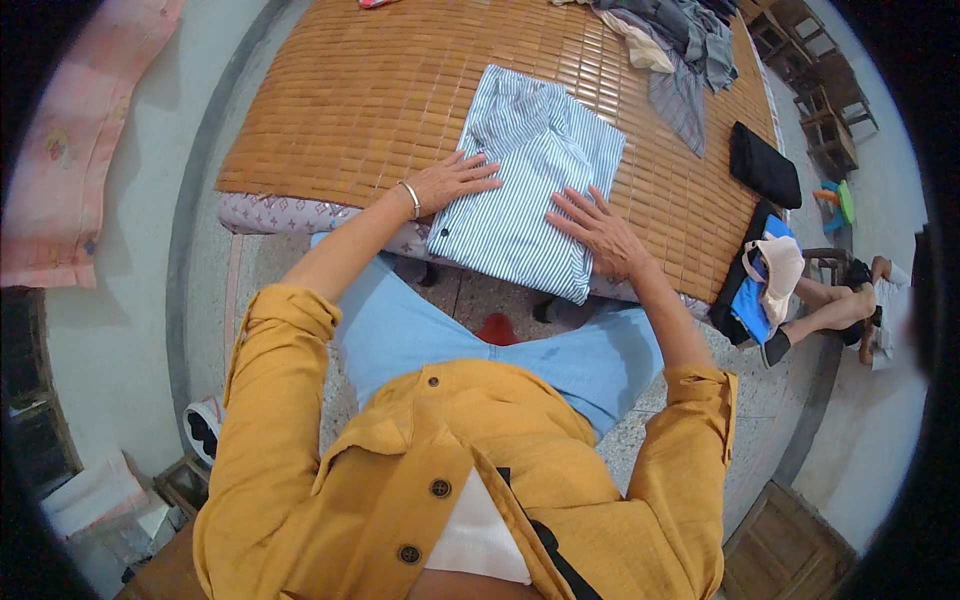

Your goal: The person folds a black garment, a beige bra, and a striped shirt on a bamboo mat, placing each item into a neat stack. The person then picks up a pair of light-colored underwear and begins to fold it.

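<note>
A blue-and-white striped shirt (pixel 515 195), folded into a rough rectangle with its collar at the far end, lies on a bamboo mat (pixel 350 110). Its near edge hangs slightly over the front of the bed. Flat on the shirt's left side rests my left hand (pixel 455 184), fingers stretched out, a bracelet at the wrist. My right hand (pixel 603 235) lies spread on the shirt's right side, its palm partly past the edge. Neither hand grips the cloth.
Rumpled grey clothes (pixel 690 50) lie at the far right of the mat. A folded black garment (pixel 765 165) and a stack with a beige bra (pixel 778 270) sit along the right edge. Another person's leg (pixel 825 310) shows beyond. A pink curtain (pixel 75 150) hangs at left.
</note>
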{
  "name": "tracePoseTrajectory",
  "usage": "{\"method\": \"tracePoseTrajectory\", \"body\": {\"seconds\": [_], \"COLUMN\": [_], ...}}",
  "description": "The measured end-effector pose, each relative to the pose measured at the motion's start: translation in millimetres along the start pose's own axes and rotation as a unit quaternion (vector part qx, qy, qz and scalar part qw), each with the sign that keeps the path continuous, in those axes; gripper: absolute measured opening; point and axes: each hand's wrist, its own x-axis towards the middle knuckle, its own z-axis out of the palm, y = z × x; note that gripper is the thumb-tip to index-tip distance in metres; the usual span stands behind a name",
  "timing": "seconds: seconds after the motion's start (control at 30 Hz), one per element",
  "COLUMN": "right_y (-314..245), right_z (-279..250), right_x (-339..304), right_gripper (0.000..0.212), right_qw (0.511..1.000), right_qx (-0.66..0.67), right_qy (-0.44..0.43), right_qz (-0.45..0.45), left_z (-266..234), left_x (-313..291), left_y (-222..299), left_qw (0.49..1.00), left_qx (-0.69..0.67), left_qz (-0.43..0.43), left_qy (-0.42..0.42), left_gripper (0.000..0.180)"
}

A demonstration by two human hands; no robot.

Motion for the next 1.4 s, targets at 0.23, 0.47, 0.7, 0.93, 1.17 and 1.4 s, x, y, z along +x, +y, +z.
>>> {"method": "tracePoseTrajectory", "body": {"seconds": [0.23, 0.47, 0.7, 0.93, 1.17, 1.4], "right_y": [10.9, -14.1, -12.9, -10.6, -12.7, -11.0], "right_z": [25.5, 30.3, 40.6, 15.2, 17.2, 15.4], "right_x": [2.0, -16.8, -29.4, -32.2, -32.6, -32.9], "right_gripper": [0.08, 0.057, 0.05, 0.058, 0.066, 0.052], "right_qw": [0.997, 0.987, 0.934, 0.75, 0.859, 0.866], "right_qx": [-0.077, 0.146, 0.344, 0.512, 0.38, 0.473], "right_qy": [0.006, 0.056, 0.093, 0.098, 0.08, 0.031], "right_qz": [-0.018, -0.027, -0.029, 0.408, 0.334, 0.163], "left_z": [-18.2, -37.8, -5.0, -25.9, 0.3, 4.1], "left_x": [0.4, -26.2, -32.9, -16.3, -15.3, -19.8], "left_y": [9.1, 31.8, 28.5, 54.6, 40.1, 32.0], "left_qw": [0.994, 0.986, 0.981, 0.822, 0.844, 0.939], "left_qx": [-0.004, 0.028, -0.115, -0.497, -0.465, -0.339], "left_qz": [-0.03, 0.04, 0.154, -0.28, -0.243, 0.043], "left_qy": [-0.11, -0.159, -0.009, 0.003, 0.112, 0.04], "left_gripper": [0.093, 0.106, 0.085, 0.062, 0.053, 0.044]}}
